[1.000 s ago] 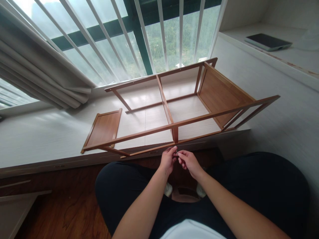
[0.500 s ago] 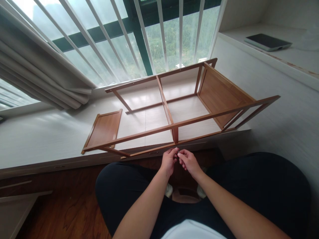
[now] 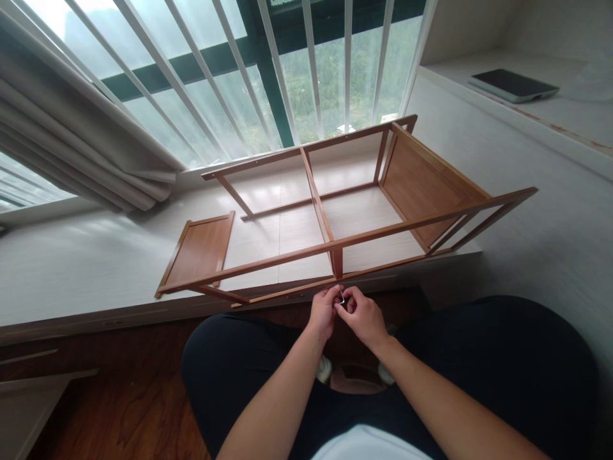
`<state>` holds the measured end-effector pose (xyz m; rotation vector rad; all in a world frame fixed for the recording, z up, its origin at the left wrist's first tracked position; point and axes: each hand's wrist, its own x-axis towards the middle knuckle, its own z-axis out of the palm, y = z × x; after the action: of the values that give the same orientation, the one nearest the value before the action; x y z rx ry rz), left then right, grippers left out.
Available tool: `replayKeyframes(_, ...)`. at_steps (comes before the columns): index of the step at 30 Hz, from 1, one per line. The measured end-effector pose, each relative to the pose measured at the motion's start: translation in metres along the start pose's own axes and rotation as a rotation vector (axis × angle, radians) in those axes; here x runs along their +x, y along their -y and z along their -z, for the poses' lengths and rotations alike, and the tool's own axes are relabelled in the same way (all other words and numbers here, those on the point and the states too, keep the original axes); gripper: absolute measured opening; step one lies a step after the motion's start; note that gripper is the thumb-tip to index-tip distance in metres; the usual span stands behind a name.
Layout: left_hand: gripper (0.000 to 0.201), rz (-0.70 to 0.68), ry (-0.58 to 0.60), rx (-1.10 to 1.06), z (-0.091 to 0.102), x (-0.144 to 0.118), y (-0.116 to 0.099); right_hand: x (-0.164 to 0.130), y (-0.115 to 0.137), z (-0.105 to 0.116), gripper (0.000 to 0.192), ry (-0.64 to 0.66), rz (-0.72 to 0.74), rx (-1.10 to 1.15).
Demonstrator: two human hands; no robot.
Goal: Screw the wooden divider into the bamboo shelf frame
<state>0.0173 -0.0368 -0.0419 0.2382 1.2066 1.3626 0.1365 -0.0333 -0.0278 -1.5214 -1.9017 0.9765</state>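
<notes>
— What are the two hands doing?

— They meet just under the near rail of the wooden frame (image 3: 335,246). The left hand (image 3: 323,311) and the right hand (image 3: 363,314) have their fingertips pinched together on a small metal piece (image 3: 341,295), thin and silvery. It is too small to tell what it is.

— So both are closed on it?

— The fingers of both are curled in tight around it, yes. Which hand carries most of the hold, I cannot tell.

— Where does the piece sit against the frame?

— Right below the short upright post where the middle crossbar meets the near rail, just beside the wood. Whether it touches, I cannot tell.

— And the frame itself?

— It lies on its side on the pale window ledge (image 3: 71,268), with one solid panel fitted at its right end. A loose wooden panel (image 3: 198,250) lies flat at its left end.

— Anything further out?

— A curtain (image 3: 71,147) bunched at the left, white window bars (image 3: 268,70) behind, and a dark tablet (image 3: 512,85) on the raised shelf at the far right.
</notes>
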Motion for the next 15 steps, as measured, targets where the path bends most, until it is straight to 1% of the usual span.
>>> replayKeyframes(5,0.032,-0.009,-0.004,-0.016,-0.0011,-0.0015,-0.0012,0.0,0.0004,0.0,0.021,-0.008,0.014,-0.022)
replayKeyframes(15,0.036,0.017,-0.025,-0.016,-0.0001,0.0005,-0.0005,-0.0003,0.0,-0.0006,0.019,-0.03,0.022,-0.055)
